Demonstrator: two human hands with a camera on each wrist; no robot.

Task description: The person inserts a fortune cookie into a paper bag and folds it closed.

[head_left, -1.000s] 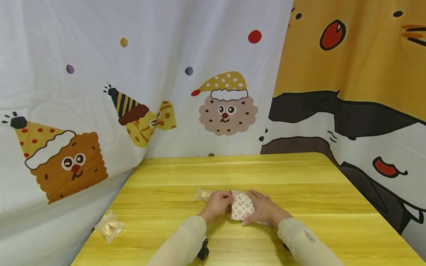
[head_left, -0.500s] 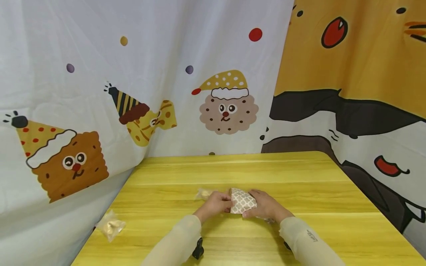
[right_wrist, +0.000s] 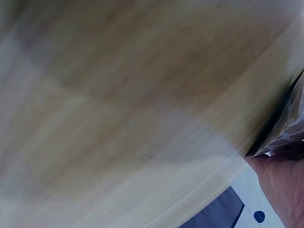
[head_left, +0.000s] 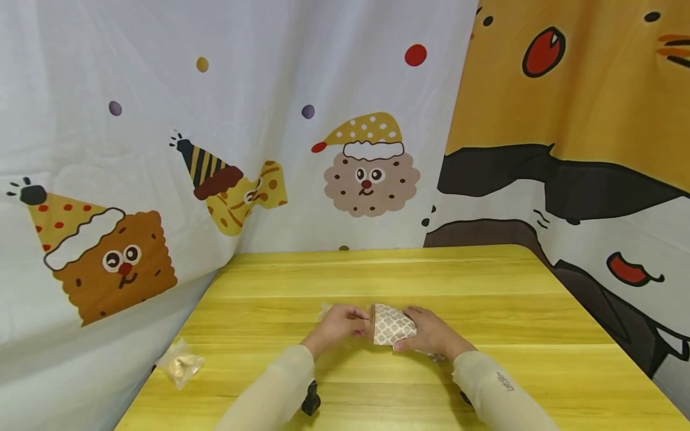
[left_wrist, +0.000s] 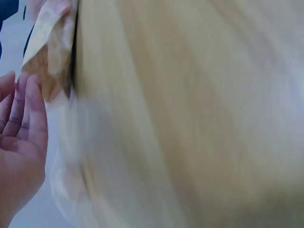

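Note:
My right hand point(head_left: 428, 332) grips a pouch with a pale lattice pattern point(head_left: 393, 325), thumb along its near edge and fingers over the far side. In the right wrist view, a strip of the pouch point(right_wrist: 287, 130) shows above part of the hand point(right_wrist: 282, 187). The pouch's left end gapes, and its brown inside point(left_wrist: 54, 71) shows in the left wrist view. My left hand point(head_left: 339, 323) is at this mouth with fingers slightly bent, thumb and fingers apart, fingertips right at the edge. Behind the left hand, a clear packet point(head_left: 324, 310) lies mostly hidden.
Another clear packet point(head_left: 180, 364) with a pale yellow piece inside lies near the left edge of the wood-grain table point(head_left: 431, 275). Cartoon-printed curtains point(head_left: 280, 72) hang behind and beside the table. A black device point(head_left: 311, 399) sits under the left wrist.
My left hand has drawn back left from the pouch's end, covering more of the packet behind it. The pouch has tilted and its brown mouth now shows; the right hand keeps its grip.

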